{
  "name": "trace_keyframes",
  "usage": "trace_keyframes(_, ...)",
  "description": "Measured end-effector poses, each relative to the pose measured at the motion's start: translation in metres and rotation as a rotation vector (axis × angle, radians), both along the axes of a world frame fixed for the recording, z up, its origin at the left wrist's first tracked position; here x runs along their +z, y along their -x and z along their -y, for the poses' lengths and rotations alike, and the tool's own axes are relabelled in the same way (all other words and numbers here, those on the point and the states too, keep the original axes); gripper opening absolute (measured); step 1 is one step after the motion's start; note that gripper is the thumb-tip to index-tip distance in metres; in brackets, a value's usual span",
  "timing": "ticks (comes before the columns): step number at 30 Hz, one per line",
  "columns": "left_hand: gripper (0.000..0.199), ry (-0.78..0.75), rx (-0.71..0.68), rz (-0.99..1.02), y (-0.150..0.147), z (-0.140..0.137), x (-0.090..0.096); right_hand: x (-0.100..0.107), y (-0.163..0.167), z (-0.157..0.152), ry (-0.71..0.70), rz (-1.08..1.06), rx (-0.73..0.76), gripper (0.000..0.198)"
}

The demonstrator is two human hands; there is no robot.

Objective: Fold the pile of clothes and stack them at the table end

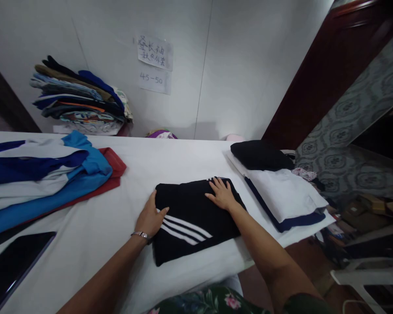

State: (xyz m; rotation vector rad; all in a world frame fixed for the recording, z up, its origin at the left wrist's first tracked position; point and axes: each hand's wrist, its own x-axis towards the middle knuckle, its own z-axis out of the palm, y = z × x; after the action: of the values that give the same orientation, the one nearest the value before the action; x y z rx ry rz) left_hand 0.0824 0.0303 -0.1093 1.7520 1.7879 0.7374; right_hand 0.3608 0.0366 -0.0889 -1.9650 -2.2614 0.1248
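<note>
Left hand point(152, 216) is set against the left edge of the black garment point(188, 198), thumb laid on top and fingers along the side; whether the cloth is pinched cannot be told, as the underside is hidden. The right hand point(222, 195) is spread flat near the far right corner, fingers fanned, probably so that the layers are pressed smooth while the opposite edge is squared. The garment is laid as a compact, slightly skewed rectangle near the front edge of the white counter point(177, 159), where it is easily reached by both arms, and its white stripes point(184, 229) are turned upward.

Just to the right, a white piece point(281, 194) is laid over a navy one point(298, 223), with a black bundle point(262, 155) placed across the far end; room seems saved by such stacking. To the left, a blue-and-white heap point(96, 163) is piled loosely over something red point(114, 162), apart from the work area. A phone point(16, 266) is placed nearer the front, clear of the garment. Behind the counter, a tall stack point(81, 100) is set by the wall, and two handwritten papers point(155, 52) are fixed at a readable height.
</note>
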Motion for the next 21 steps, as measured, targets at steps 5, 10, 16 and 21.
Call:
trace_keyframes(5,0.073,-0.036,-0.052,-0.061,-0.003,0.002,-0.005,-0.030,-0.025,-0.014,0.087,0.022,-0.097,0.068)
trace_keyframes(10,0.068,-0.057,-0.068,-0.212,0.000,0.004,0.006,-0.024,-0.022,-0.011,0.119,0.009,-0.088,0.068)
trace_keyframes(16,0.063,-0.285,-0.270,-0.458,-0.029,-0.005,0.023,-0.008,-0.019,-0.023,0.068,0.011,-0.008,0.071)
trace_keyframes(21,0.072,-0.118,-0.349,-0.517,-0.046,-0.020,0.002,-0.017,-0.028,-0.037,0.125,0.019,-0.015,0.069)
